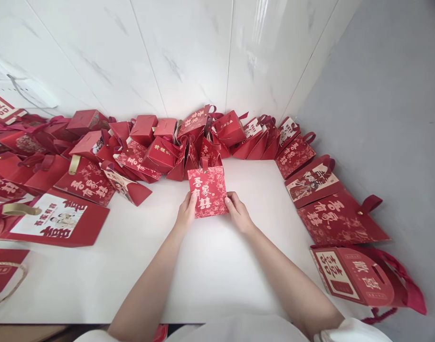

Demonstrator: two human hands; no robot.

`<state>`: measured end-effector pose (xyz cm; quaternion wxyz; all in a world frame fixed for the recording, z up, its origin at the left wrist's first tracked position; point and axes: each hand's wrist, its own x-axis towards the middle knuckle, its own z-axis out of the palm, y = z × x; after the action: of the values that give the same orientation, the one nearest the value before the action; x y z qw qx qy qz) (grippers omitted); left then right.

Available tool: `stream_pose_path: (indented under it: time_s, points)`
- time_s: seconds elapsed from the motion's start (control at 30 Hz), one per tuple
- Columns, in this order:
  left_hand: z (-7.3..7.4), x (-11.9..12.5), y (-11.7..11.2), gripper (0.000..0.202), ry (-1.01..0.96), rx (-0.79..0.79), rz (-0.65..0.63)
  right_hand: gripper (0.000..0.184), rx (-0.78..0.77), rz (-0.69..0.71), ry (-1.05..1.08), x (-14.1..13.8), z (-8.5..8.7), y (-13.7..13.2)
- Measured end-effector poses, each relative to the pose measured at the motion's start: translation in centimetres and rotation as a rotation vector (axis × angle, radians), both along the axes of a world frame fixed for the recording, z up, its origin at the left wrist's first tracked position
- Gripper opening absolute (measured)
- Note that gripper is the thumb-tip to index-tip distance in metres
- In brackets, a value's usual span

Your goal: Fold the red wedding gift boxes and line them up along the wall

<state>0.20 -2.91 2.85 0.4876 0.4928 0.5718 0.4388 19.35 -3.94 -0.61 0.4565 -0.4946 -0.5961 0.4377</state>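
Observation:
Between my hands is a red gift box point(212, 190) with pale Chinese characters, a floral print and a ribbon loop at its top. My left hand point(186, 209) grips its left edge, thumb on the front. On the opposite edge, my right hand point(239, 211) holds it the same way, fingers mostly hidden behind. The printed face is turned toward me, just above the white table point(217, 275). Close behind it stand more red boxes, among them one with gold lettering point(160, 154).
Many red gift boxes line the wall and crowd the left side, including a large one with a white printed panel point(66, 221). Along the right edge stand a floral box point(340, 218) and a handled box with a ribbon point(360, 275). A white tiled wall point(192, 52) rises behind.

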Motion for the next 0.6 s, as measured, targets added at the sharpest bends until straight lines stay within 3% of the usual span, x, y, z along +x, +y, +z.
stream_pose_path:
  time_s: [0.6]
  points:
    - [0.00,0.09,-0.04,0.057,0.052,-0.018,0.034,0.031,0.007,-0.008,-0.009,0.01,0.11,-0.15]
